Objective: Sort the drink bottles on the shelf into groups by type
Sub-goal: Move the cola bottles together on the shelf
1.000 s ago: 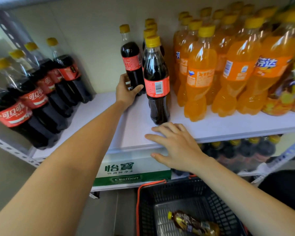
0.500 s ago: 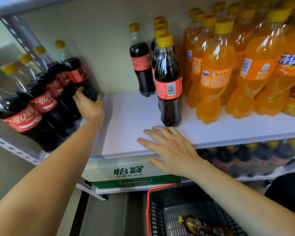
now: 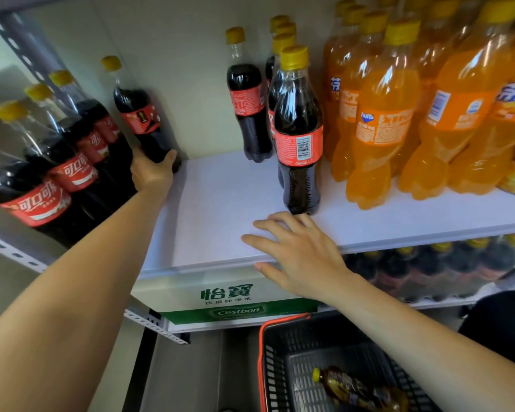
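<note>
The left hand (image 3: 153,173) is grasping the large cola bottle (image 3: 142,120) low on its body, thumb lying against its right side; the fingers are hiding behind it. That bottle is standing tilted at the back end of a row of large cola bottles (image 3: 72,173) that is filling the left side of the white shelf (image 3: 220,209). The right hand (image 3: 298,254) is lying released, fingers spread flat on the shelf's front edge, just in front of a small cola bottle (image 3: 299,138). More small cola bottles (image 3: 249,105) are standing behind it, and orange Fanta bottles (image 3: 381,129) are crowding the right side. Below, a Cestbon water carton (image 3: 229,298) is sitting beside dark bottles (image 3: 428,269) on the lower shelf. A basket (image 3: 280,367) is holding one amber drink bottle (image 3: 360,388) lying on its side.
</note>
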The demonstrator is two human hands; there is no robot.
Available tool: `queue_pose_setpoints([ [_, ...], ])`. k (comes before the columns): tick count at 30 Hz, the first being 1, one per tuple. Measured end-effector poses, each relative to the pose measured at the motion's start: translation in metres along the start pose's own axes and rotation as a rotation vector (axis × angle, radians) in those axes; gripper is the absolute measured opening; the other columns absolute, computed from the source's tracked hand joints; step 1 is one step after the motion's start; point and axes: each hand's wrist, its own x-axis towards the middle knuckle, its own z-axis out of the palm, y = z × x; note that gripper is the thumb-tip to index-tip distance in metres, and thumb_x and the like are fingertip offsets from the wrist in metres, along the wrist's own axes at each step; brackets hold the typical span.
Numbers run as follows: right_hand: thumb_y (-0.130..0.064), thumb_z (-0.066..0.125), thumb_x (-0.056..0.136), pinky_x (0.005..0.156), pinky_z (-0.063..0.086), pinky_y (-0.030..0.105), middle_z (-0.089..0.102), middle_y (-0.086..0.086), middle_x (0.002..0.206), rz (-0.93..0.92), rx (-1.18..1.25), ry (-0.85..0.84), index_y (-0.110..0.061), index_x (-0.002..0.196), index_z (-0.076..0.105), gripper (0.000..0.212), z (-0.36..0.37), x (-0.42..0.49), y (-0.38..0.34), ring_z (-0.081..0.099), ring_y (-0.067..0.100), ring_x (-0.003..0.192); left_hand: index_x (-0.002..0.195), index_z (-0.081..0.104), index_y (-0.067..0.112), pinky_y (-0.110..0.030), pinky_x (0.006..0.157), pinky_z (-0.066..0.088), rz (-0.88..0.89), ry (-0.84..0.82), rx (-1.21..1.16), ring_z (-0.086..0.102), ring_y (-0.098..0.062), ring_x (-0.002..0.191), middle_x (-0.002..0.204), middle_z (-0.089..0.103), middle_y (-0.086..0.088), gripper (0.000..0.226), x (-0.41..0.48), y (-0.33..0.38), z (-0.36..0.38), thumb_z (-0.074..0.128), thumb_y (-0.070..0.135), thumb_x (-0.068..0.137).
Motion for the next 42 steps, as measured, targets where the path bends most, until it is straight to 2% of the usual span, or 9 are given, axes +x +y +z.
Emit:
queue_pose_setpoints([
  [8, -0.047, 0.062, 0.094, 0.096, 0.045, 0.044, 0.057, -0.001, 0.143, 0.001, 0.034, -0.009, -0.031, 0.137, 0.06, 0.046, -0.002, 0.0, 0.0, 0.051, 0.027, 0.127, 0.125, 0.06, 0.012, -0.028, 0.088, 0.05, 0.063, -0.079, -0.128, 0.066, -0.021, 0.105, 0.114, 0.069, -0.001, 0.063, -0.023, -0.008, -0.011, 0.089, 0.04, 0.076],
  [13, -0.049, 0.06, 0.095, 0.098, 0.042, 0.042, 0.055, -0.003, 0.145, 0.003, 0.048, -0.024, -0.034, 0.14, 0.057, 0.047, -0.002, 0.0, 0.0, 0.048, 0.026, 0.129, 0.108, 0.063, 0.022, -0.018, 0.069, 0.047, 0.144, -0.13, -0.14, 0.061, 0.008, 0.075, 0.092, 0.065, 0.014, 0.053, -0.064, 0.0, -0.027, 0.093, 0.04, 0.069],
  [18, -0.05, 0.059, 0.095, 0.1, 0.04, 0.041, 0.057, -0.006, 0.143, 0.028, 0.129, -0.014, -0.033, 0.137, 0.061, 0.046, -0.005, 0.0, 0.0, 0.047, 0.022, 0.128, 0.105, 0.068, 0.018, -0.041, 0.078, 0.06, 0.207, -0.25, -0.186, 0.072, -0.023, 0.083, 0.099, 0.074, -0.003, 0.041, -0.116, 0.007, -0.046, 0.091, 0.03, 0.074],
  [21, -0.042, 0.07, 0.09, 0.1, 0.044, 0.04, 0.065, -0.008, 0.133, 0.154, 0.333, 0.027, -0.028, 0.134, 0.065, 0.047, -0.01, 0.0, -0.001, 0.053, 0.017, 0.123, 0.108, 0.07, 0.015, -0.049, 0.085, 0.061, 0.167, -0.33, -0.265, 0.074, -0.022, 0.089, 0.103, 0.077, -0.004, 0.039, -0.148, 0.011, -0.057, 0.089, 0.025, 0.076],
  [26, -0.022, 0.079, 0.087, 0.092, 0.048, 0.021, 0.07, -0.002, 0.12, 0.404, 0.966, 0.126, -0.02, 0.132, 0.063, 0.048, -0.03, -0.002, -0.003, 0.065, 0.012, 0.105, 0.105, 0.072, 0.024, -0.053, 0.086, 0.06, 0.193, -0.398, -0.342, 0.074, -0.026, 0.093, 0.102, 0.078, 0.0, 0.043, -0.197, 0.019, -0.08, 0.089, 0.036, 0.067],
  [31, -0.014, 0.075, 0.091, 0.088, 0.057, 0.034, 0.071, 0.004, 0.116, 0.469, 1.287, 0.19, -0.019, 0.12, 0.066, 0.031, -0.058, -0.008, -0.008, 0.068, 0.011, 0.096, 0.109, 0.071, 0.023, -0.046, 0.078, 0.058, 0.252, -0.442, -0.348, 0.069, -0.031, 0.094, 0.101, 0.077, 0.003, 0.049, -0.239, 0.023, -0.097, 0.086, 0.043, 0.067],
  [34, -0.016, 0.07, 0.094, 0.085, 0.059, 0.037, 0.071, 0.005, 0.118, 0.462, 1.449, 0.16, -0.023, 0.118, 0.066, 0.025, -0.072, -0.012, -0.011, 0.069, 0.023, 0.109, 0.104, 0.069, 0.029, -0.038, 0.062, 0.055, 0.285, -0.475, -0.348, 0.068, -0.025, 0.087, 0.093, 0.075, 0.006, 0.044, -0.263, 0.026, -0.103, 0.087, 0.043, 0.067],
  [39, -0.023, 0.069, 0.094, 0.085, 0.058, 0.036, 0.07, 0.004, 0.111, 0.43, 1.612, 0.147, -0.014, 0.124, 0.064, 0.031, -0.085, -0.019, -0.013, 0.069, 0.017, 0.102, 0.096, 0.063, 0.034, -0.021, 0.068, 0.045, 0.372, -0.537, -0.267, 0.058, -0.005, 0.078, 0.086, 0.067, 0.019, 0.043, -0.296, 0.024, -0.104, 0.085, 0.049, 0.062],
  [42, -0.035, 0.071, 0.086, 0.081, 0.056, 0.031, 0.07, 0.005, 0.107, 0.502, 1.666, 0.132, -0.009, 0.122, 0.065, 0.044, -0.086, -0.032, -0.01, 0.068, 0.015, 0.096, 0.096, 0.059, 0.033, -0.026, 0.068, 0.047, 0.337, -0.578, -0.255, 0.058, -0.005, 0.079, 0.087, 0.066, 0.019, 0.05, -0.313, 0.023, -0.099, 0.083, 0.057, 0.059],
])
